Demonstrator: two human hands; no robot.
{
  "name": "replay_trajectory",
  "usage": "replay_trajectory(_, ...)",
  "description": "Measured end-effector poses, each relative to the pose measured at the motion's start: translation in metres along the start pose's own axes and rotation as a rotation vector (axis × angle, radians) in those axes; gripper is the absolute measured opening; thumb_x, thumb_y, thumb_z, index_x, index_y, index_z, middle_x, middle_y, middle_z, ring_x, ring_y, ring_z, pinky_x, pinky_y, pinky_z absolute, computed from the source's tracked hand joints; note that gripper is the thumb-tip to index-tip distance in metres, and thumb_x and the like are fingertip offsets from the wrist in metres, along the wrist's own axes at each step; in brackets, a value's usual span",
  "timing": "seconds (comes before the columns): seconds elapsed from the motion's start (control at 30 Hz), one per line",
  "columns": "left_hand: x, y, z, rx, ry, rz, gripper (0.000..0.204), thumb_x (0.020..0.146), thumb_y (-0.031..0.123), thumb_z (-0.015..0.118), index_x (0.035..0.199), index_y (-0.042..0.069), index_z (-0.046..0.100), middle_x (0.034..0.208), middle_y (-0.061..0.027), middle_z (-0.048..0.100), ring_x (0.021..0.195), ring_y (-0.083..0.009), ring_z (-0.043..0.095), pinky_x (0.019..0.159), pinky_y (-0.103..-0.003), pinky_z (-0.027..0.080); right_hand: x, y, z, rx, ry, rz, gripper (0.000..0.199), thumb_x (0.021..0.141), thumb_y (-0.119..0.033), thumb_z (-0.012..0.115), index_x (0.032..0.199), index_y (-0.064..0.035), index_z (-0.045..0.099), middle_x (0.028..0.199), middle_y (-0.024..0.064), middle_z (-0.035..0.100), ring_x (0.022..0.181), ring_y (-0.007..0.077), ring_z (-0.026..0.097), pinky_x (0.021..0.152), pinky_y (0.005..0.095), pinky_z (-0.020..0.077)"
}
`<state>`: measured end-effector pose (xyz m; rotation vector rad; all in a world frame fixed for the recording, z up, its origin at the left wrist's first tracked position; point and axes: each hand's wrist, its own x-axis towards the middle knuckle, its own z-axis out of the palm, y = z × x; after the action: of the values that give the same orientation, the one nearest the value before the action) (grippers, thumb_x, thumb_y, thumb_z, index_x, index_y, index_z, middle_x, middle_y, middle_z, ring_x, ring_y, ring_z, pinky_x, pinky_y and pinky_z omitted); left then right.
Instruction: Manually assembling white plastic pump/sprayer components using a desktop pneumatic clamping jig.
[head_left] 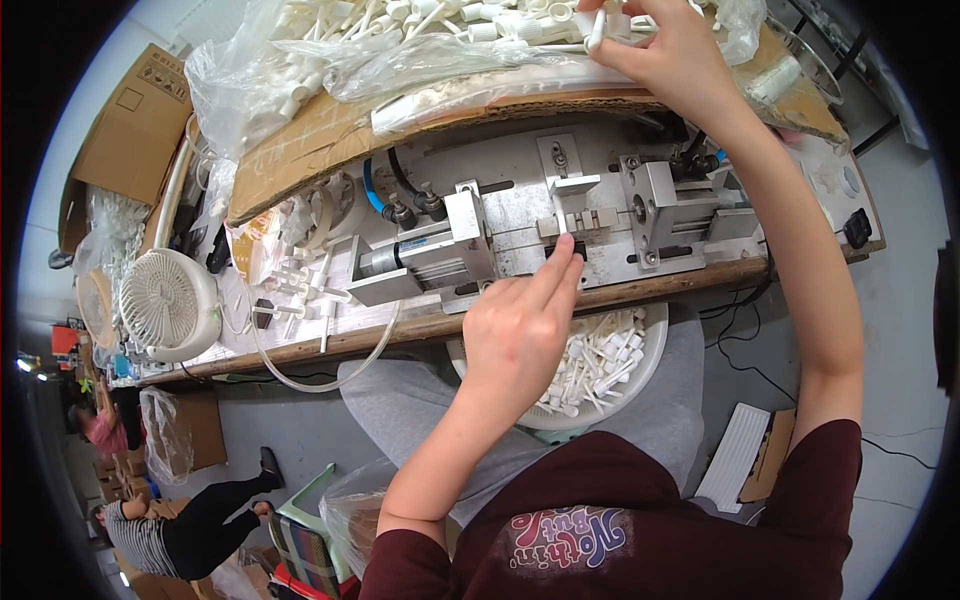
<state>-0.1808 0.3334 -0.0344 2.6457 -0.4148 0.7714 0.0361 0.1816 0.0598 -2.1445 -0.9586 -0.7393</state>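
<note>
My left hand (pixel 520 335) reaches up to the metal clamping fixture with index and middle fingers stretched out. Its index fingertip touches the small slotted metal block (pixel 596 219) at the centre, beside a slim white piece; the thumb is hidden. At the top, my right hand (pixel 672 48) pinches a white plastic part with a stem (pixel 598 30) over the heap of similar white capped parts (pixel 500 25). On either side of the block stand the left air cylinder (pixel 425 250) and the right air cylinder (pixel 685 212), fixed to a metal plate.
A cardboard sheet (pixel 290 150) bears the heap and plastic bags above the fixture. Below the bench edge, a white basin (pixel 655 350) of white parts rests between my legs. Left are loose white pieces (pixel 325 290), a hose and a fan (pixel 168 303). Other people are at lower left.
</note>
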Motion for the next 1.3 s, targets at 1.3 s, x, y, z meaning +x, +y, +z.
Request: replay_trajectory(1.3, 0.020, 0.019, -0.022, -0.452, 0.273, -0.067, 0.059, 0.069, 0.010, 0.087, 0.124, 0.000, 0.067, 0.124, -0.0159, 0.067, 0.102, -0.0296, 0.067, 0.084, -0.036, 0.054, -0.118, -0.082, -0.030, 0.652, 0.010, 0.248, 0.030, 0.089, 0.007, 0.062, 0.113, -0.0060, 0.074, 0.109, 0.0080, 0.065, 0.085, 0.0108, 0.064, 0.065, 0.0221, 0.0528)
